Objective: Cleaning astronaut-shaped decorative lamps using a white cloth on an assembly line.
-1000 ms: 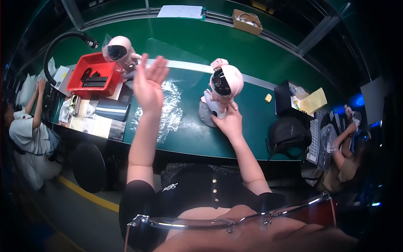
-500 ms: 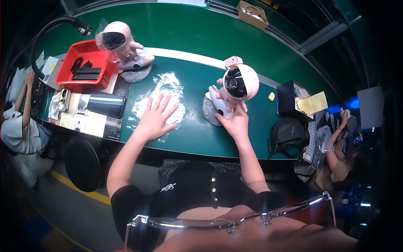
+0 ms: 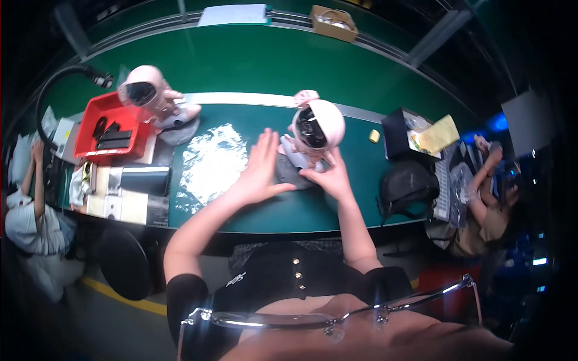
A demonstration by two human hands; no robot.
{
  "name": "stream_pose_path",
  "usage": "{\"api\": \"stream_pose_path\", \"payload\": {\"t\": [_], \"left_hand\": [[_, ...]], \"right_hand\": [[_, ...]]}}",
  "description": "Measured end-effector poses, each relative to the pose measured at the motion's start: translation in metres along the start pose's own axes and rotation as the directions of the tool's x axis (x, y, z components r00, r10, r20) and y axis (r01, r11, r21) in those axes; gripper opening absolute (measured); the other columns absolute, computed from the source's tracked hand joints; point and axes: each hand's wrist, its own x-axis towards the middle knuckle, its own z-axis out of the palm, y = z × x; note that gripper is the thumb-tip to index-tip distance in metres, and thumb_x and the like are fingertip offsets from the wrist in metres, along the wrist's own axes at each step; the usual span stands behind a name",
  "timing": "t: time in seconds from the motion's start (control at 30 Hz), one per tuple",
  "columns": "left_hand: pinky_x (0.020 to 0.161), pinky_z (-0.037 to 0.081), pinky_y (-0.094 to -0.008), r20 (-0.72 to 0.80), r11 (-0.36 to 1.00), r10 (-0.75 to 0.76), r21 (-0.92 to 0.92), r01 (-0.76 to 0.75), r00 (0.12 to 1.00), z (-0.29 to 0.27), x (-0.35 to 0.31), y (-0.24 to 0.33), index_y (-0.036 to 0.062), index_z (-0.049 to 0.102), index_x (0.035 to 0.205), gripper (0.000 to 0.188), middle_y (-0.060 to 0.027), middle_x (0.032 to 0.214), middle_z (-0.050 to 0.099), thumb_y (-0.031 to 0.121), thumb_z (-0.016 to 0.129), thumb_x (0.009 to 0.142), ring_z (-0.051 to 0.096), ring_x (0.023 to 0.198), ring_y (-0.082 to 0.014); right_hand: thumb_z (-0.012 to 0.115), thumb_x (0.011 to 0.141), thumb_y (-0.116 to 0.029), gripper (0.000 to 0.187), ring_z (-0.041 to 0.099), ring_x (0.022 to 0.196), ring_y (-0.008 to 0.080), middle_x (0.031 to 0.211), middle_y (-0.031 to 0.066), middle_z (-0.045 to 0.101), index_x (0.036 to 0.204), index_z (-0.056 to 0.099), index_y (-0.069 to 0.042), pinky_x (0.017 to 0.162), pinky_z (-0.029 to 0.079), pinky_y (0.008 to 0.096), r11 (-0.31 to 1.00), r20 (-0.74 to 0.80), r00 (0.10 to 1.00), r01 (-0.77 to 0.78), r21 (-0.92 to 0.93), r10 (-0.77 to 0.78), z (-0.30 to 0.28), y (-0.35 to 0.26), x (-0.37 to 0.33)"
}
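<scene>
A pink-and-white astronaut figurine (image 3: 328, 123) with a dark visor stands on its grey, rock-like base in front of me. My right hand (image 3: 332, 177) grips its lower right side, thumb on the base and the other fingers partly hidden behind. Just left of the base, my left hand (image 3: 259, 171) is held open, fingers straight and thumb stretched toward the base; whether it touches cannot be made out. Beside that hand a crinkled clear plastic sheet (image 3: 214, 162) lies on the green table (image 3: 265, 219).
A second astronaut figurine (image 3: 150, 87), partly under clear plastic, stands beside a red bin (image 3: 90, 126) of black parts. A dark cylinder (image 3: 144, 179) lies nearer. On the right are a black bag (image 3: 409, 186), a dark box (image 3: 403, 135) and a yellow block (image 3: 374, 136). People sit at both sides.
My left hand has lifted off the plastic sheet and moved right, up beside the figurine's base. My right hand keeps its hold. The whole view has shifted slightly.
</scene>
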Motion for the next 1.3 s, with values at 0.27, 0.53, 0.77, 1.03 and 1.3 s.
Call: {"api": "stream_pose_path", "payload": {"t": [0.27, 0.53, 0.77, 1.03, 1.3], "left_hand": [[0.106, 0.006, -0.0530, -0.257, 0.965, -0.125, -0.258, 0.056, 0.958, 0.072, 0.042, 0.013, -0.0006, -0.013, 0.137, 0.129, -0.0276, 0.143, -0.002, 0.058, 0.071, 0.059, -0.004, 0.133, -0.0436], [0.108, 0.013, -0.0451, -0.384, 0.965, -0.096, -0.261, -0.009, 0.918, 0.083, 0.036, 0.007, -0.0044, 0.000, 0.138, 0.111, -0.0285, 0.141, 0.011, 0.035, 0.070, 0.062, 0.009, 0.133, -0.0416], [0.109, 0.012, -0.0435, -0.386, 0.962, -0.097, -0.273, -0.013, 0.917, 0.089, 0.032, 0.004, -0.0019, -0.002, 0.139, 0.110, -0.0255, 0.142, 0.009, 0.034, 0.071, 0.064, 0.007, 0.134, -0.0398], [0.109, 0.011, -0.0435, -0.377, 0.964, -0.074, -0.266, -0.031, 0.923, 0.090, 0.033, 0.002, -0.0022, 0.000, 0.139, 0.110, -0.0254, 0.143, 0.006, 0.035, 0.071, 0.064, 0.005, 0.134, -0.0391], [0.107, 0.015, -0.0434, -0.321, 0.950, -0.088, -0.312, -0.018, 0.943, 0.089, 0.037, -0.007, -0.0013, 0.013, 0.136, 0.102, -0.0233, 0.138, 0.020, 0.028, 0.075, 0.059, 0.017, 0.130, -0.0389]], "right_hand": [[0.063, 0.070, 0.010, 0.051, 0.060, 0.089, 0.0188, 0.106, 0.0111, 0.055, 0.116, 0.042, -0.001, 0.073, 0.053, 0.0289, 0.930, -0.042, 0.999, 0.024, 0.366, -0.010, -0.011, 0.005, 0.007], [0.062, 0.073, 0.006, 0.052, 0.054, 0.096, 0.0148, 0.106, 0.0072, 0.051, 0.120, 0.041, -0.001, 0.079, 0.048, 0.0262, 0.939, -0.024, 1.000, 0.001, 0.344, 0.008, -0.012, 0.042, 0.003], [0.066, 0.072, 0.004, 0.053, 0.050, 0.100, 0.0154, 0.108, 0.0066, 0.050, 0.119, 0.041, 0.000, 0.083, 0.043, 0.0270, 0.946, -0.047, 0.999, 0.012, 0.323, 0.004, -0.007, 0.050, -0.001], [0.065, 0.073, 0.005, 0.050, 0.050, 0.102, 0.0168, 0.109, 0.0072, 0.049, 0.117, 0.041, 0.000, 0.085, 0.044, 0.0289, 0.928, -0.101, 0.995, 0.035, 0.370, 0.002, -0.003, 0.041, -0.006], [0.070, 0.065, 0.002, 0.072, 0.046, 0.113, 0.0202, 0.119, 0.0105, 0.047, 0.128, 0.035, -0.003, 0.096, 0.039, 0.0332, 0.892, 0.053, 0.998, -0.060, 0.447, 0.040, -0.014, 0.035, -0.001]]}}
